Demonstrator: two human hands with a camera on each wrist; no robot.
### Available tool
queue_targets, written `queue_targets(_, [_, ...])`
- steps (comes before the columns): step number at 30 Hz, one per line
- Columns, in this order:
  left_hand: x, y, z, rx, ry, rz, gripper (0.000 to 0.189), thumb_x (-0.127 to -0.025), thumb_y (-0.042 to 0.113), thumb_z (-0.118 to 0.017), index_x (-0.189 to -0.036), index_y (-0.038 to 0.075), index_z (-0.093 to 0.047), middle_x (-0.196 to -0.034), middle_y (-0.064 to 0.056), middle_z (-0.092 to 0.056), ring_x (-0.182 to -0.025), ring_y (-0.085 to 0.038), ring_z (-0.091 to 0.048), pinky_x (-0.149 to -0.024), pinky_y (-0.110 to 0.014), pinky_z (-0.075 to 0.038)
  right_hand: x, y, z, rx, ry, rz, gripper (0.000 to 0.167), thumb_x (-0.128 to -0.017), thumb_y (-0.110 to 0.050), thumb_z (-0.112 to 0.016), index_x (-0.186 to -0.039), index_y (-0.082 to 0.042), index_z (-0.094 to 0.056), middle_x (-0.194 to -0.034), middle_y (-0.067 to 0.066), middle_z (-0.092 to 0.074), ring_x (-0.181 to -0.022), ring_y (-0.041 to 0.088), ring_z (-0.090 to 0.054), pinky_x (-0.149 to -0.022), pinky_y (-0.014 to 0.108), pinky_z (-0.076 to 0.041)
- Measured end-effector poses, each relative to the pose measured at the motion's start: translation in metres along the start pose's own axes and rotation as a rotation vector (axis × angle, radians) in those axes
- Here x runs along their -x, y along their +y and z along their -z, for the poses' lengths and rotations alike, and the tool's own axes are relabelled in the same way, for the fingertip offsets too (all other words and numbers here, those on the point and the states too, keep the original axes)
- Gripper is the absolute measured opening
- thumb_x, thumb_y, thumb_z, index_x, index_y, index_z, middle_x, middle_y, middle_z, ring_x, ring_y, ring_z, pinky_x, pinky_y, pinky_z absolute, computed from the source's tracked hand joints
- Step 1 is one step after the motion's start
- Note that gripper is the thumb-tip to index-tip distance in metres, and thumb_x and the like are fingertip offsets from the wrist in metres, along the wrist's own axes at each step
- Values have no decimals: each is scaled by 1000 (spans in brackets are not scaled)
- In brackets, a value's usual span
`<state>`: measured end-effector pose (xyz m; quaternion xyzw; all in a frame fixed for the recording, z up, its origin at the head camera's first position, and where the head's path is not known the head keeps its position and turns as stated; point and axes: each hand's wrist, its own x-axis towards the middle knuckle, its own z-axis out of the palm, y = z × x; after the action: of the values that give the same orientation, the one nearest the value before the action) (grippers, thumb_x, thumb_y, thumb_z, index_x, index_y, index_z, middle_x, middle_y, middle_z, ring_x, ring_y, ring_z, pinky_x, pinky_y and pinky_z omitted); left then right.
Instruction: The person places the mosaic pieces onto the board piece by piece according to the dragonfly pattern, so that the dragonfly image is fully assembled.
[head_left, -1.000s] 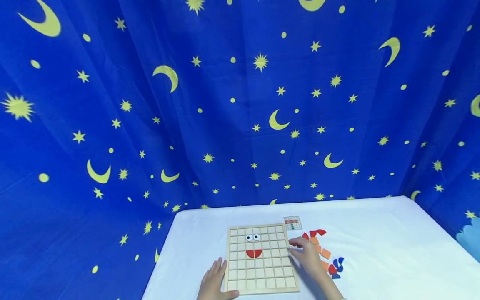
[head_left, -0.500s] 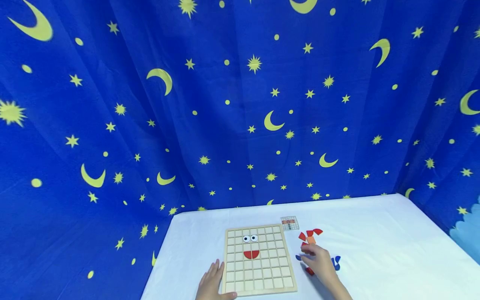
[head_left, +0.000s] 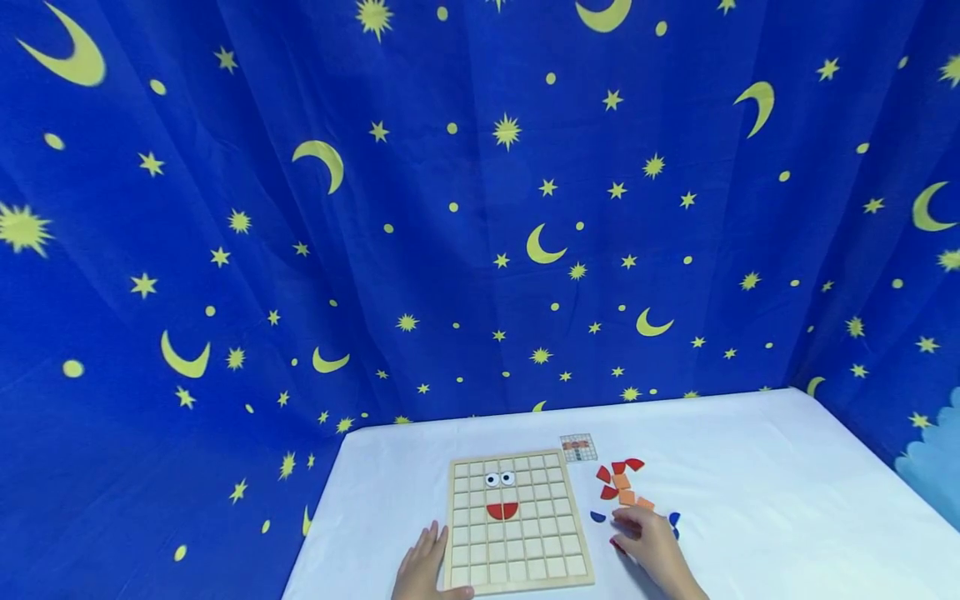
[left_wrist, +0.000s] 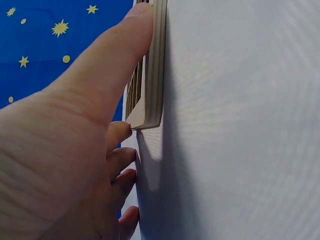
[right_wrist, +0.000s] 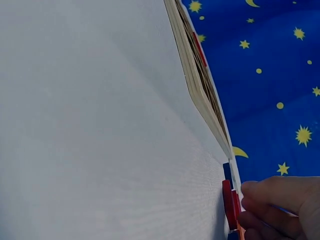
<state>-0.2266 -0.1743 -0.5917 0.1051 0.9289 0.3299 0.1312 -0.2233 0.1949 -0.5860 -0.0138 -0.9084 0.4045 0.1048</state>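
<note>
A wooden grid board [head_left: 532, 550] lies on the white table, with two googly-eye pieces [head_left: 500, 479] and two red quarter-circle pieces [head_left: 502, 511] forming a mouth in its cells. My left hand [head_left: 422, 565] rests at the board's near left corner; in the left wrist view its thumb [left_wrist: 115, 55] lies over the frame and the fingers extend along the side. Right of the board, my right hand [head_left: 651, 542] is low over the loose pieces, thumb and index finger apart. A red piece [right_wrist: 229, 205] is close by its fingertips in the right wrist view; the palm hides several pieces.
A small pattern card [head_left: 578, 447] lies by the board's far right corner. Red pieces [head_left: 603, 474] and orange squares [head_left: 626, 497] lie beyond my right hand. One blue piece [head_left: 597, 517] is left of it, others right. A blue starry curtain [head_left: 480, 208] stands behind the table.
My right hand has moved from the board's right edge to the right and nearer me, over the loose pieces, uncovering some orange squares. My left hand stays at the board's corner.
</note>
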Motion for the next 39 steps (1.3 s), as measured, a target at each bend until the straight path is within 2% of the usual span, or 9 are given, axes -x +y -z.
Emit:
queue_targets(5, [0,0,1,12,-5,7,107,-71,51,-77,-144,-9,-29,-150,-37,-21,-139,-56,-14,-108,-72,-13,4,1,-2,40,-48,-21,32,-67,2,-79,-97,-4,-71,-91,2,-71,-85,18,-67,-79,31,-56])
queue_targets(9, [1,0,0,10,7,-5,107,-71,51,-77,-144,-10,-29,-150,-37,-21,-139,-56,-14,-108,-72,-13,4,0,-1,65,-80,-27,34,-67,2,-79,-100,-1,-70,-93,5,-71,-89,23,-68,-81,40,-56])
queue_targets(12, [1,0,-1,7,12,-9,106,-71,51,-78,-144,-9,-29,-150,-36,-21,-139,-56,-15,-108,-72,-14,4,-1,-1,75,-103,-37,35,-68,1,-79,-102,1,-69,-94,6,-71,-89,24,-68,-80,43,-56])
queue_targets(17, [1,-1,0,25,0,-1,106,-71,50,-77,-144,-9,-29,-151,-36,-20,-139,-56,-13,-108,-72,-12,6,0,-2,78,-101,-48,34,-69,-1,-80,-101,-1,-70,-93,3,-70,-87,19,-67,-79,40,-56])
queue_targets(26, [0,-2,-2,36,-6,6,107,-71,51,-77,-145,-9,-28,-151,-36,-20,-139,-56,-13,-108,-72,-11,9,1,-2,85,-60,-17,31,-67,-4,-82,-96,-7,-72,-89,-2,-69,-79,8,-62,-73,24,-54])
queue_targets(39, [0,-2,-3,30,5,13,107,-70,51,-77,-145,-8,-29,-152,-35,-20,-140,-55,-13,-109,-71,-11,9,1,-3,83,-59,-22,31,-66,-7,-84,-94,-9,-71,-83,-5,-65,-72,1,-54,-68,21,-49])
